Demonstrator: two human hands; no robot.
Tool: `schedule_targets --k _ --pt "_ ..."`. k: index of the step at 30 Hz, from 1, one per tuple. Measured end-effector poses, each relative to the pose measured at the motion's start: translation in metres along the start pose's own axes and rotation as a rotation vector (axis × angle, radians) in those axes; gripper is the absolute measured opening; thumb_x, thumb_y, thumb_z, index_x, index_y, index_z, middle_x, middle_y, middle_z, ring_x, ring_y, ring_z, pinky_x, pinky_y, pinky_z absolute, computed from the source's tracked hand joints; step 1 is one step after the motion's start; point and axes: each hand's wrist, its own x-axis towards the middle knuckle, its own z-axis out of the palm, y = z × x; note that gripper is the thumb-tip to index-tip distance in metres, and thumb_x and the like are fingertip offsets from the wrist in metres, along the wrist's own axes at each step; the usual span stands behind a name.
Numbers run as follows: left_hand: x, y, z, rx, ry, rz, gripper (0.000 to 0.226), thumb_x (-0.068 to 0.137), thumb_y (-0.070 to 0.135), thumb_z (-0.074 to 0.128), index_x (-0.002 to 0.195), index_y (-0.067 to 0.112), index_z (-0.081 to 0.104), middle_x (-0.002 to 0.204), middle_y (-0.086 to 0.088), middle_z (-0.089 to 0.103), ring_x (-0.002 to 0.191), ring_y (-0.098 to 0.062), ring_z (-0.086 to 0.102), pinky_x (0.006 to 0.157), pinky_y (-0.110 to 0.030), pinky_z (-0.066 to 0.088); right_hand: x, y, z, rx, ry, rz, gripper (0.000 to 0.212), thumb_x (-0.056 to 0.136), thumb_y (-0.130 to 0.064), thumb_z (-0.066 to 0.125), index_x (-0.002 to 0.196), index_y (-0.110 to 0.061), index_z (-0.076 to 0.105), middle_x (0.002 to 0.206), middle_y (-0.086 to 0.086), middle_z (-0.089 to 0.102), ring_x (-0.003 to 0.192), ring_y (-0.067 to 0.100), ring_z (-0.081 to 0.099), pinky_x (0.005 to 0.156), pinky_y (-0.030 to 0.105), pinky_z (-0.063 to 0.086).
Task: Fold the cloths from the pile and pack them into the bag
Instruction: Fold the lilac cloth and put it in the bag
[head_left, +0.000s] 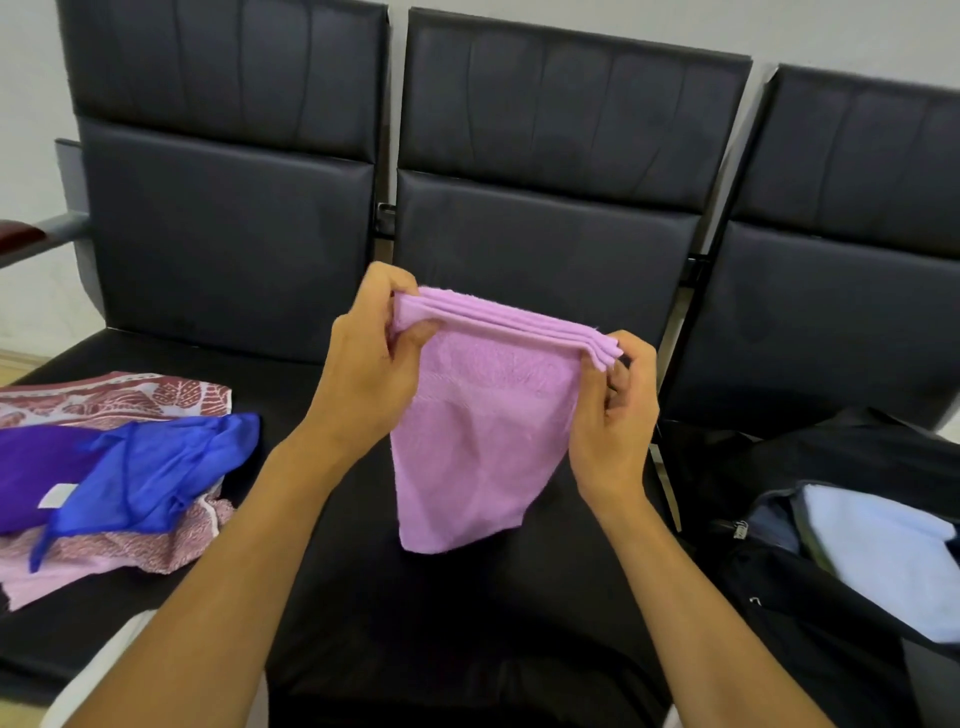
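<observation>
Pink folded cloth (480, 426) held up over the middle seat (332, 571), top edge running left to right, pinched at its corners by left hand (371, 358) and right hand (615, 415). Open black bag (831, 597) near right, closer to the right hand; pile (119, 473) at left.

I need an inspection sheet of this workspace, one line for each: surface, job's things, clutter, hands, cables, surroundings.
Surface: black bench seat, padded, three seats in a row.
Job's things: pink cloth, folded in layers, held up above the middle seat; pile on the left seat, with blue, purple and patterned cloths; black bag open on the right seat, a light blue cloth inside.
Clutter: nothing seen.
Hands: left hand pinches the pink cloth's top left corner; right hand pinches its top right corner.
Cables: nothing seen.
Surroundings: pale wall behind the backrests; armrest at far left.
</observation>
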Motion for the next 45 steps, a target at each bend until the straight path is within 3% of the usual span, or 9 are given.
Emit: schedule_targets --k 4,8,13,17,23,27,33,40,45 --pt "0.000 0.013 -0.002 -0.242 0.026 -0.168 0.028 0.094 0.011 0.059 0.108 0.028 0.041 0.095 -0.013 0.060 0.078 -0.036 0.061 0.061 -0.045 0.051 0.005 -0.013 -0.004 -0.015 0.008 -0.058 0.024 0.105 -0.014 0.047 0.110 -0.037 0.044 0.075 -0.025 0.058 0.055 0.007 0.043 0.047 0.025 0.033" --pt "-0.005 0.011 0.000 -0.437 -0.040 -0.466 0.022 0.098 0.023 0.052 0.111 0.011 0.064 0.094 0.002 0.072 0.087 -0.019 0.069 0.073 -0.034 0.054 0.005 -0.013 -0.003 -0.009 0.006 -0.019 0.014 0.105 -0.021 0.046 0.113 -0.032 0.046 0.056 -0.006 0.045 0.046 0.007 0.034 0.043 0.020 0.027" --pt "-0.014 0.000 0.009 -0.415 -0.092 -0.602 0.036 0.099 0.040 0.044 0.107 0.015 0.067 0.101 -0.005 0.067 0.090 -0.020 0.062 0.080 -0.039 0.050 0.003 -0.001 0.002 0.024 -0.051 0.144 0.012 0.103 -0.026 0.051 0.114 -0.023 0.054 0.085 -0.025 0.063 0.060 0.007 0.053 0.052 0.018 0.041" --pt "-0.015 -0.001 0.019 -0.358 -0.115 -0.594 0.035 0.100 0.046 0.037 0.118 0.028 0.061 0.114 0.002 0.064 0.105 -0.018 0.061 0.091 -0.037 0.050 -0.003 0.015 0.000 0.045 -0.064 0.285 0.017 0.101 -0.031 0.053 0.112 -0.020 0.058 0.097 -0.008 0.064 0.063 -0.002 0.056 0.056 0.014 0.045" --pt "-0.013 -0.002 0.030 -0.468 -0.107 -0.813 0.043 0.098 0.054 0.039 0.130 0.030 0.055 0.127 0.001 0.059 0.115 -0.019 0.057 0.099 -0.044 0.048 -0.012 0.029 -0.007 0.133 -0.230 0.828 0.058 0.090 -0.055 0.058 0.095 0.002 0.066 0.089 0.009 0.067 0.082 0.024 0.062 0.075 0.033 0.051" --pt "-0.013 -0.002 0.034 -0.577 -0.033 -0.952 0.038 0.098 0.049 0.043 0.125 0.027 0.059 0.121 -0.001 0.064 0.109 -0.019 0.062 0.093 -0.042 0.052 -0.016 0.029 -0.013 0.381 -0.454 1.116 0.066 0.084 -0.073 0.047 0.115 -0.021 0.072 0.114 0.003 0.074 0.111 0.023 0.068 0.101 0.044 0.051" --pt "-0.014 -0.009 0.021 -0.735 0.119 -1.015 0.029 0.099 0.043 0.046 0.101 0.025 0.067 0.091 0.001 0.076 0.082 -0.014 0.073 0.066 -0.033 0.057 -0.034 0.026 -0.010 0.178 -0.945 0.867 0.047 0.080 -0.027 0.080 0.123 -0.014 0.066 0.119 -0.001 0.072 0.115 0.014 0.066 0.109 0.041 0.045" --pt "-0.012 -0.026 0.002 -0.882 0.291 -1.246 0.017 0.094 0.022 0.059 0.108 0.016 0.067 0.095 -0.006 0.075 0.089 -0.019 0.070 0.060 -0.030 0.058 -0.031 0.023 -0.002 0.350 -0.704 0.781 0.041 0.092 -0.027 0.067 0.132 -0.028 0.058 0.125 -0.007 0.068 0.117 0.016 0.065 0.096 0.043 0.055" --pt "-0.020 -0.042 0.004 -1.096 0.141 -1.320 0.041 0.088 0.015 0.065 0.128 0.007 0.061 0.125 -0.005 0.062 0.120 -0.023 0.060 0.094 -0.039 0.053 -0.026 0.023 -0.003 0.409 -0.561 0.771 0.039 0.087 -0.033 0.069 0.125 -0.027 0.061 0.120 -0.006 0.070 0.111 0.017 0.067 0.091 0.039 0.057"
